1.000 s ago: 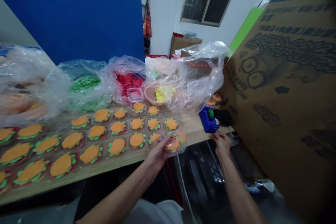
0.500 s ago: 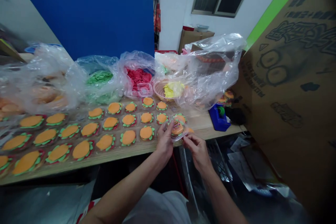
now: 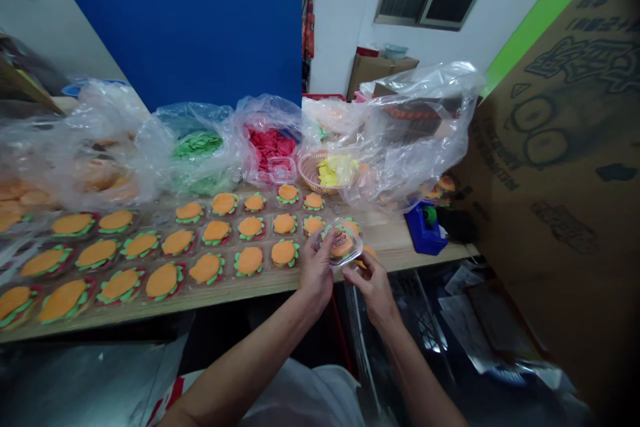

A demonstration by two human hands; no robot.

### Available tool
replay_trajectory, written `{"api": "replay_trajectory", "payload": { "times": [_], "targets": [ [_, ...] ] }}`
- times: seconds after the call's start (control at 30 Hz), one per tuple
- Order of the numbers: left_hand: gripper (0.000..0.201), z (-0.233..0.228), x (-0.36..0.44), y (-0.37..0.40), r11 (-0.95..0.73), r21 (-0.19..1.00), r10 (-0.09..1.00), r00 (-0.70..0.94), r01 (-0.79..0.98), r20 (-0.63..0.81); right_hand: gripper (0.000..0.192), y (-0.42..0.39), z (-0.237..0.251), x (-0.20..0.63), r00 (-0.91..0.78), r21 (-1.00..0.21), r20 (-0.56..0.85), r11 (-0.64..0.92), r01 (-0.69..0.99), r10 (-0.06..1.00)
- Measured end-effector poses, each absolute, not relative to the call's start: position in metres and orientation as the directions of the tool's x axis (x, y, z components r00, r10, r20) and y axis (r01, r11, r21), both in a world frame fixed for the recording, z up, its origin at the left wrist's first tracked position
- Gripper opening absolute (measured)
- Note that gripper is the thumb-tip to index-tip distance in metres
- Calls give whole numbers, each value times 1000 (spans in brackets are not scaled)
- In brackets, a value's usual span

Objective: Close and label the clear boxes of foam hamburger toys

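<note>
My left hand (image 3: pixel 316 275) grips a small clear plastic box (image 3: pixel 345 248) above the table's front edge, its thumb over the top. Inside the box is an orange toy burger, with printing on the lid over it. At the box's lower right edge, my right hand (image 3: pixel 376 288) pinches the rim between thumb and fingers. Partly hidden behind the hands are another orange bun (image 3: pixel 366 255) and a burger (image 3: pixel 351 225). Rows of toy burgers (image 3: pixel 285 253) with orange tops and green and red layers sit in clear open trays to the left.
Along the back stand plastic bags of green pieces (image 3: pixel 197 145) and red pieces (image 3: pixel 271 145), a basket (image 3: pixel 306 170) with yellow pieces, and bags of orange buns (image 3: pixel 23 197). A blue tape dispenser (image 3: pixel 424 230) sits on the right, beside a large cardboard box (image 3: pixel 545 200).
The view has shifted slightly, so the table appears moved to the right. Both hands stay on the box, which is tilted a little differently, and my right fingers have shifted along its rim.
</note>
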State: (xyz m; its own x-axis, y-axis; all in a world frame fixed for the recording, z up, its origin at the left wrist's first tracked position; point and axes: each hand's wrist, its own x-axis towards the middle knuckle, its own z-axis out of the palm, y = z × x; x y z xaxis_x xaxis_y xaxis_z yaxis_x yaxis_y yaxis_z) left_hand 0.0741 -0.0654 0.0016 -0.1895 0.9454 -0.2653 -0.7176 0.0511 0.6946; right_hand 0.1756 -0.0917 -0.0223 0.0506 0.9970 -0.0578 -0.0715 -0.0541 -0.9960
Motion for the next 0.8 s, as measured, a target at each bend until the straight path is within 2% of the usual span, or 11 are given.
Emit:
{"api": "replay_trajectory", "payload": {
  "times": [0.07,0.13,0.23,0.33,0.47,0.57,0.7,0.8],
  "targets": [
    [31,4,70,-62,38,690,931,-225,-723,-287,36,-96,-26,178,186,-999,2,10,-42,983],
    [31,5,67,-59,-2,689,925,-264,-725,-275,21,-98,-28,178,271,-998,70,68,18,960],
    [31,3,64,-58,-57,696,930,-292,-716,-224,15,-93,-27,172,184,-997,62,54,49,981],
    [31,-1,64,-63,-37,733,934,-285,-680,-217,16,-84,-25,158,113,-993,-47,-33,-117,992],
    [30,-5,65,-68,27,760,946,-229,-649,-229,18,-79,-30,144,75,-884,-194,-141,-445,978],
    [29,-4,69,-67,52,753,958,-181,-656,-224,17,-82,-32,147,78,-838,-211,-139,-528,974],
    [33,-1,80,-68,211,675,959,16,-707,-283,22,-75,-31,181,182,-868,-198,-86,-488,963],
    [37,-6,83,-80,386,626,908,159,-678,-387,25,-54,-39,221,403,-951,-147,-17,-308,903]
  ]
}}
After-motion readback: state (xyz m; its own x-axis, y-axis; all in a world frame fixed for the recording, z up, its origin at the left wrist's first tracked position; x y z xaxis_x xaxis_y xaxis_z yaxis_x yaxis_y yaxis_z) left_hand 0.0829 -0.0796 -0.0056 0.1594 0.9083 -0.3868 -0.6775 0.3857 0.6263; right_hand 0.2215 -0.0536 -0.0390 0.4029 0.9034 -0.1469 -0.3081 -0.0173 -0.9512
